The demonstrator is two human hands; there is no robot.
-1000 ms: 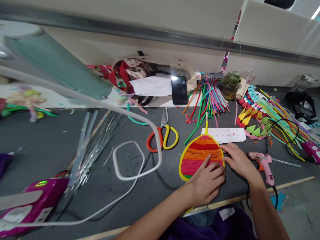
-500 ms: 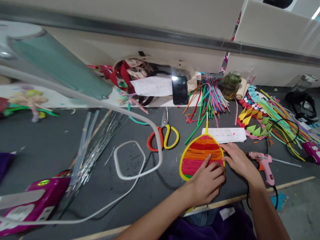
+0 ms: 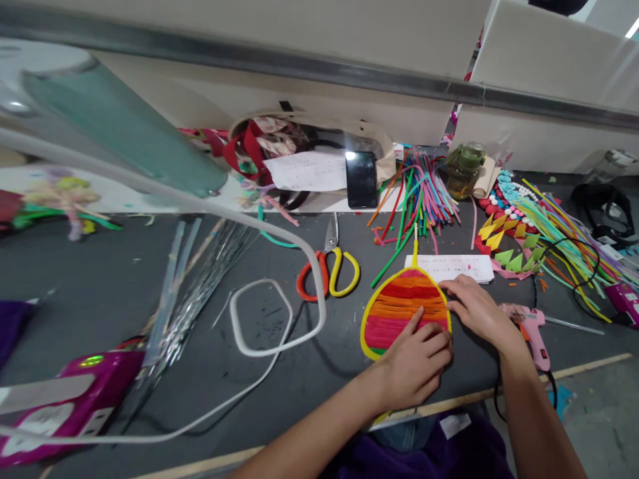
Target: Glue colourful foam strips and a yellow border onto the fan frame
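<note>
A rounded, leaf-shaped craft piece (image 3: 404,293) lies on the dark table in front of me, striped red, orange and pink with a bit of green. Yellow pipe cleaner edges it and forms a stem at the top. My left hand (image 3: 419,362) rests over its lower right part, fingers outstretched and index finger on the stripes. At the upper right edge, my right hand (image 3: 474,309) has thumb and forefinger closed on the yellow rim. Just right of that hand lies a pink hot glue gun (image 3: 536,336), partly covered by it. Scissors (image 3: 329,266) with red and yellow handles lie to the left.
Behind the piece are a paper strip (image 3: 454,267), a bundle of coloured pipe cleaners (image 3: 424,189) and a phone (image 3: 361,179). A white lamp cord (image 3: 319,293) loops across the left side, near silvery strips (image 3: 194,299) and a magenta device (image 3: 100,379). A bottle (image 3: 465,169) stands at the back.
Both hands stay on the craft piece almost unmoved. The view has shifted slightly, and the right hand now covers more of the glue gun's front.
</note>
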